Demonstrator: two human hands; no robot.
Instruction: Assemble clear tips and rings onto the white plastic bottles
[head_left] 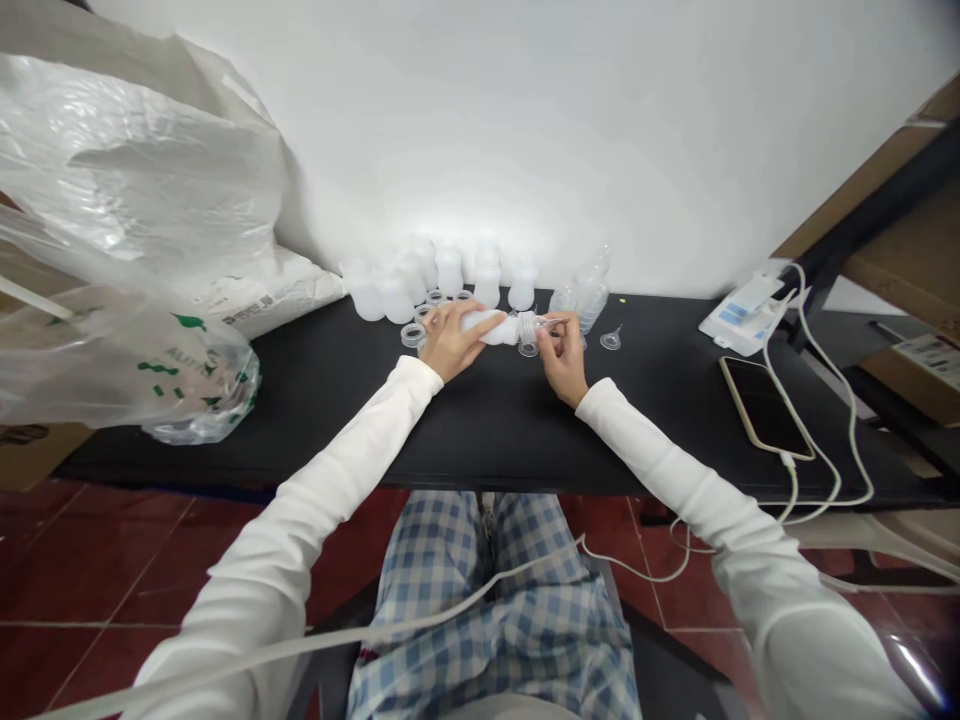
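Observation:
My left hand is wrapped round a white plastic bottle lying on its side over the black table. My right hand pinches a small clear part at the bottle's threaded neck. Behind them stand several white bottles in a row against the wall, with clear rings lying in front. A clear nipple-shaped piece lies just right of my right hand.
Large plastic bags fill the table's left end. A phone on a white cable and a white power strip lie at the right. Cardboard boxes sit on shelving at far right. Clear bottles stand by the wall.

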